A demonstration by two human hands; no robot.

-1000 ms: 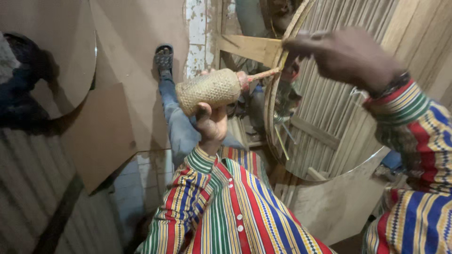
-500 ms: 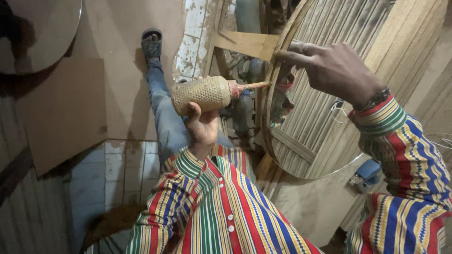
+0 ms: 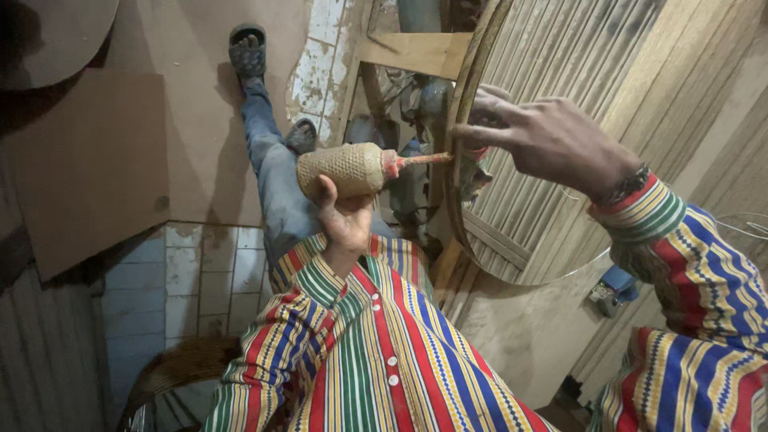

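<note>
Left hand (image 3: pixel 346 220) grip clamped on woven spool (image 3: pixel 346 170), thread tip touching round frame (image 3: pixel 464 144). Right hand (image 3: pixel 552 140) fingers pinched at the rim. Frame's slats look mostly bound; edge wrapping remains.

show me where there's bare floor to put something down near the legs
Free: the brown floor left of the jeans leg, and the tiled patch below it, beside the striped sleeve. Crowded: between the left hand with its woven spool and the round frame gripped by the right hand, where wooden parts pile up.
</note>
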